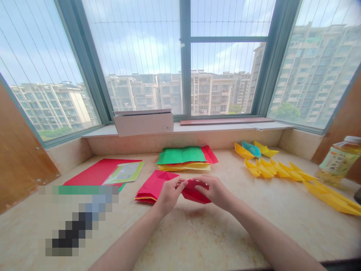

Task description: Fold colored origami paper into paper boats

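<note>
Both hands hold one folded piece of red paper [197,192] just above the counter, in the middle of the view. My left hand [169,194] pinches its left end between thumb and fingers. At the other end, my right hand [216,191] has its fingers curled over the top edge. Part of the paper is hidden behind the fingers. Left of it lies a stack of folded red and yellow paper [153,184], close to my left hand. Behind the hands rests a pile of creased sheets, with a green sheet [182,155] on top and red and yellow below.
Several yellow paper boats [265,169] and a blue one [252,149] stand at the right, near a plastic bottle [340,160]. Flat red sheets [96,169] and a clear packet [125,172] lie left, beside a blurred-out patch. A white box [143,123] sits on the windowsill.
</note>
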